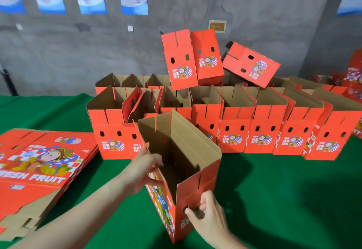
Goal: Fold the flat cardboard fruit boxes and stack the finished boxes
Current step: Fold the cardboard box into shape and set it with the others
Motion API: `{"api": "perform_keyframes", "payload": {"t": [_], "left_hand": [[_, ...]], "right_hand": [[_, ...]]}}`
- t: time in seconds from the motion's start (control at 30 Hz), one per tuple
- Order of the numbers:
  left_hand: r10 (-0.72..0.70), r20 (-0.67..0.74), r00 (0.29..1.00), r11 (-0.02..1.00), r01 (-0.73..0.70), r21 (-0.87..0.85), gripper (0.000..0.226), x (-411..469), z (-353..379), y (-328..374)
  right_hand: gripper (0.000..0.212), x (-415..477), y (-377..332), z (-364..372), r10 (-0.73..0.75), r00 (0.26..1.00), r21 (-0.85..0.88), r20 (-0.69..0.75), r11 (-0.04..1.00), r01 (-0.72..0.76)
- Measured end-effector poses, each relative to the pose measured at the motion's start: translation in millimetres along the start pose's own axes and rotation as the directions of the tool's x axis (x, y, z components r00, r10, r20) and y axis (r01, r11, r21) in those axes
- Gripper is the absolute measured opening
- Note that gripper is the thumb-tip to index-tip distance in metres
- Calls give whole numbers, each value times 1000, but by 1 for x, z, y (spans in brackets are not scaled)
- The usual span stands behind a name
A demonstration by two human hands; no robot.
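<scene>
I have one opened box [188, 143] standing on the green table [274, 190], just in front of the rows of finished boxes [260, 131]. My left hand [146, 172] pinches the top edge of its long side. My right hand [207, 215] has its fingers curled at the round hole in the short end and grips there. The box is open upward and its bottom looks closed, though I cannot see it clearly, so I judge the folding step is almost done. The next move calls for lifting it with both hands and setting it with the others, where three boxes [184, 60] already lie tilted on top. The pile of flat boxes [39, 162] waits at the left.
</scene>
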State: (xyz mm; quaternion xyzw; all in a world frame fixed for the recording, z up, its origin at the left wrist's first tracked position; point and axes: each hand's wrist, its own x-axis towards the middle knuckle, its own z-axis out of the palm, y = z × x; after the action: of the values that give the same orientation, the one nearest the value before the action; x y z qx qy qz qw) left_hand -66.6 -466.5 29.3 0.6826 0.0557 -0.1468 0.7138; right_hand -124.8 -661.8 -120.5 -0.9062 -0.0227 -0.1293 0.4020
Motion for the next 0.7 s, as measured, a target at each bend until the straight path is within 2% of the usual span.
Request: {"api": "perform_keyframes", "payload": {"t": [0.07,0.17,0.27,0.43,0.5,0.6,0.7], "left_hand": [[69,25,997,998,-69,1,51,-14,5,4],[191,74,979,981,-189,-29,54,-40,14,24],[324,92,942,946,-324,-16,67,-61,19,51],[506,22,862,862,-507,26,74,-76,15,97],[541,0,841,841,-541,30,73,-75,8,113],[589,3,808,808,-589,20,60,-70,-8,138],[592,-34,805,805,-593,-21,58,-60,-29,165]], "right_hand": [[43,3,-1,-12,-22,1000,-3,-15,1000,22],[42,17,-12,-38,-74,996,18,-59,997,75],[48,33,-30,-61,-168,976,32,-141,984,174],[34,66,-71,-79,-317,889,43,-331,936,350],[38,80,-87,-81,-378,835,31,-401,905,425],[41,101,-102,-78,-496,777,-3,-389,844,537],[63,119,-116,-71,-613,726,-143,-310,786,602]]}}
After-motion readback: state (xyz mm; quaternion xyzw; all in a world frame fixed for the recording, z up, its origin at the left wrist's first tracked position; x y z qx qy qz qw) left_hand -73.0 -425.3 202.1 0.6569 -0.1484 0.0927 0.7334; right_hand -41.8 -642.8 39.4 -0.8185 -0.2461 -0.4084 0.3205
